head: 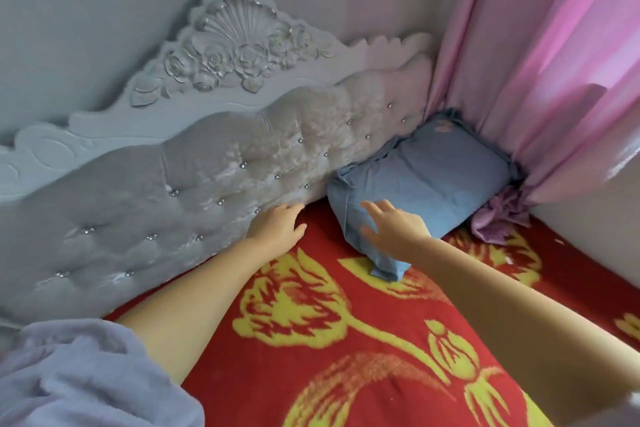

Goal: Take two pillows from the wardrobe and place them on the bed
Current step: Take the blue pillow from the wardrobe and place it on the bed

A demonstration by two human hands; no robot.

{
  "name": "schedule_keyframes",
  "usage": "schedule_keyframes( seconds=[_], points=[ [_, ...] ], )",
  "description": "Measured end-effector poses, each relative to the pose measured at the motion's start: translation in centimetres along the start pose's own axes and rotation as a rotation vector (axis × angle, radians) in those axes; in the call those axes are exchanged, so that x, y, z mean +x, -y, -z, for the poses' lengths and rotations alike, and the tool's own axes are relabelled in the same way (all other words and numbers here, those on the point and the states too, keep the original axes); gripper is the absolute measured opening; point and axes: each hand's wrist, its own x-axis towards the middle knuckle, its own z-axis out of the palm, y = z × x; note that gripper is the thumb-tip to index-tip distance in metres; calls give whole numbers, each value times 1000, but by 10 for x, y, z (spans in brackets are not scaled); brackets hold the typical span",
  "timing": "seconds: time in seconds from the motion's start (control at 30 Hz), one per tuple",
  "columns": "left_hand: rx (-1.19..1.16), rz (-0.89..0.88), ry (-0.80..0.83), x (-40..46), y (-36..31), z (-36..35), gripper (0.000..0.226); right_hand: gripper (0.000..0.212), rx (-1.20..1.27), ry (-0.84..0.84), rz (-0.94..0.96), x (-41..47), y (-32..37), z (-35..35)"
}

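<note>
A blue pillow lies on the bed, in the corner between the padded headboard and the pink curtain. The bed carries a red blanket with yellow flowers. My right hand rests flat on the pillow's near end, fingers spread, holding nothing. My left hand hovers open over the blanket just left of the pillow, fingertips close to the headboard. I see only one pillow, and no wardrobe is in view.
A grey tufted headboard with carved flowers runs along the left and back. Pink curtains hang at the right, their bunched purple hem lying on the bed beside the pillow. A pale wall borders the bed's right side.
</note>
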Motion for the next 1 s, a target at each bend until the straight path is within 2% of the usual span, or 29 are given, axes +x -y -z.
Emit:
schedule_keyframes(
  seconds=[0.17, 0.3, 0.4, 0.57, 0.67, 0.83, 1.0],
  points=[
    [-4, -48, 78, -2, 39, -17, 49, 54, 18, 30, -66, -7, 27, -26],
    [-8, -92, 164, -9, 38, -41, 48, 53, 38, 76, -110, -30, 30, -51],
    [37, -145, 211, -15, 17, -56, 47, 53, 61, 45, -134, -54, 23, -60],
    [26, -245, 234, -36, -55, -73, 48, 51, 54, 28, -222, -113, -13, -60],
    [7, -276, 200, -58, -97, -73, 48, 53, 67, 1, -272, -156, -33, -58],
    [-25, -231, 189, -122, -141, -89, 45, 56, 34, -1, -212, -228, -54, -67],
    [-55, -155, 196, -185, -155, -106, 47, 56, 2, 100, -144, -274, -55, -73]
  ],
)
